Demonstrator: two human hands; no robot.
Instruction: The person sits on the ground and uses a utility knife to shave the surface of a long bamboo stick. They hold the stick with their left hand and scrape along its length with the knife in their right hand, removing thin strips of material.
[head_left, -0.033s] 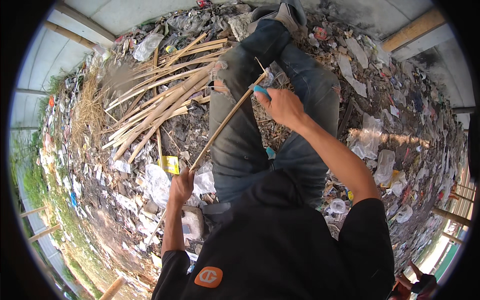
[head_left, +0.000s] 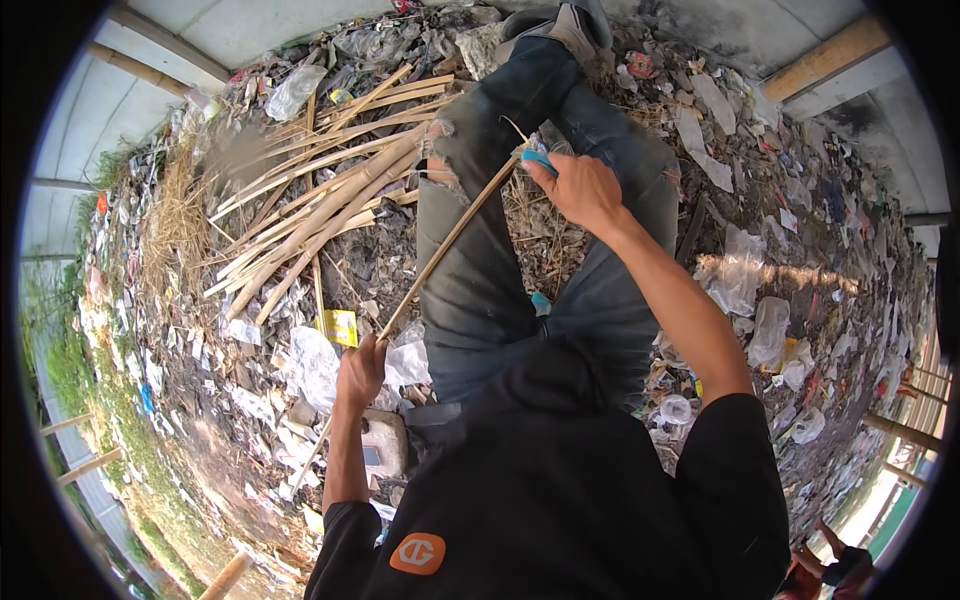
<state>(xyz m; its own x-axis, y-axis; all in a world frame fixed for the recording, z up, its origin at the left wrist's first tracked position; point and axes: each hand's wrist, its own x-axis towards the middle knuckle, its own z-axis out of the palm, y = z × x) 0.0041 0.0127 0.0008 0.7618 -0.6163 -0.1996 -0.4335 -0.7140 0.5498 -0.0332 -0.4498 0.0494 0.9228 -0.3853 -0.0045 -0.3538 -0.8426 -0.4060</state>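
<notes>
A long, thin bamboo strip (head_left: pixel 447 250) runs slantwise across my left thigh. My left hand (head_left: pixel 361 374) is closed around its lower part, and the tail end sticks out below toward the ground. At the far end, between my knees, my right hand (head_left: pixel 588 192) grips a blue-handled knife (head_left: pixel 539 161) beside the strip's tip. The knife's blade is too small and blurred to make out. A thin pale curl (head_left: pixel 514 128) rises off the strip's tip.
A pile of split bamboo strips (head_left: pixel 330 205) lies left of my legs, with dry straw (head_left: pixel 178 215) beyond. Plastic bags (head_left: pixel 313 365) and litter cover the ground. A pale block (head_left: pixel 385 445) sits by my left hip. A concrete wall (head_left: pixel 290 28) stands ahead; another person (head_left: pixel 848 568) shows at lower right.
My right hand with the knife has shifted slightly away and to the right, to the strip's tip. The strip has tilted a little; my left hand keeps its hold.
</notes>
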